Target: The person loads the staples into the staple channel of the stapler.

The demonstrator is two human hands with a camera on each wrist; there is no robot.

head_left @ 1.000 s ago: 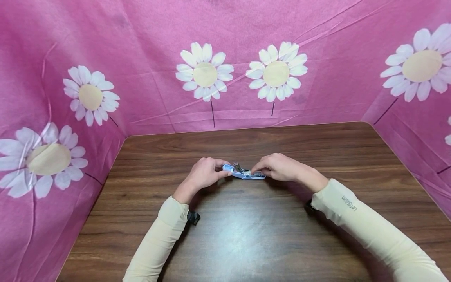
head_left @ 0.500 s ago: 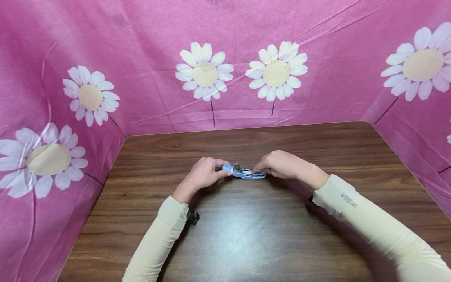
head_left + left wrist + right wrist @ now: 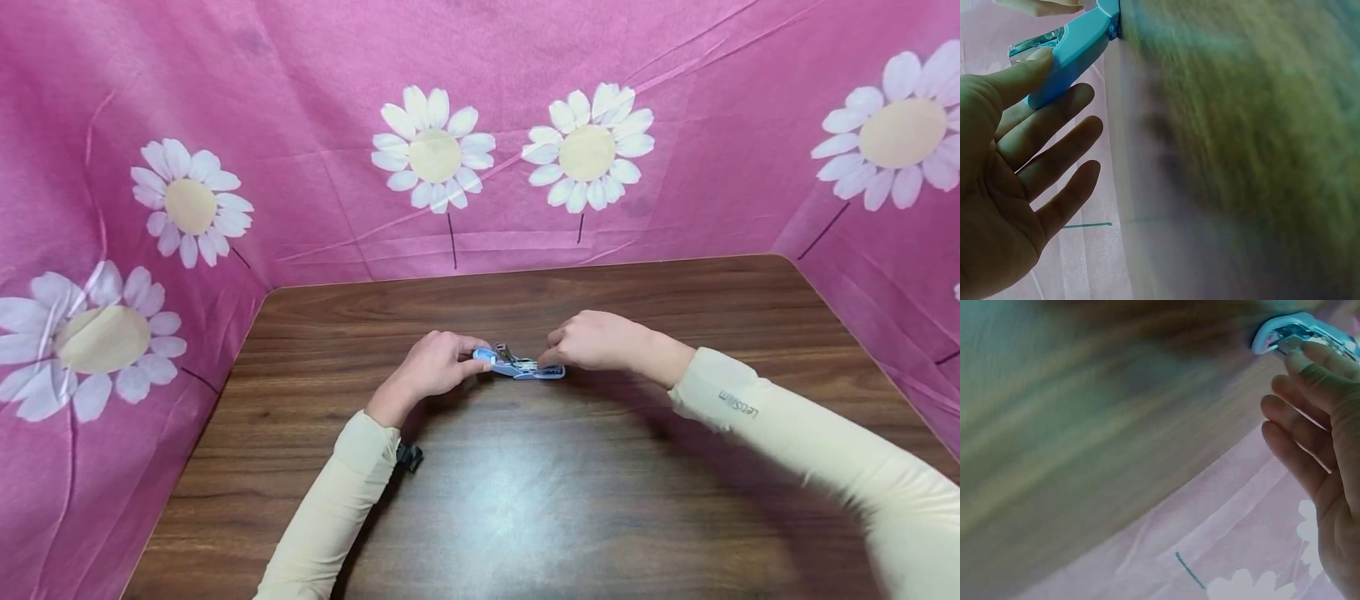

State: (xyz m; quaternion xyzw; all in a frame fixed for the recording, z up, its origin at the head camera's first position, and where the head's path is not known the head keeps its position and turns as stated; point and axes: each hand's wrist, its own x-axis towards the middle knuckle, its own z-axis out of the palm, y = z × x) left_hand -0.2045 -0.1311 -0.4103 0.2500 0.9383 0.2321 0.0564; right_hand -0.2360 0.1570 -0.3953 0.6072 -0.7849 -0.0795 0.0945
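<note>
A light blue stapler lies folded wide open near the middle of the table, its silver metal inner parts exposed. My left hand pinches its left arm between thumb and fingers, with the other fingers spread loosely in the left wrist view. At the opposite end, my right hand reaches down into the metal track from above. The right wrist view has the thumb and index finger pinching a small grey metal piece inside the blue frame; I cannot tell exactly what it is.
The brown wood-grain table spreads around both hands. A pink cloth printed with white daisies hangs along its back and sides. A black strap buckle sits at the left wrist.
My right hand and forearm have risen and shifted slightly away across the table, fingertips still at the stapler's right end. My left hand and the stapler stay almost in place.
</note>
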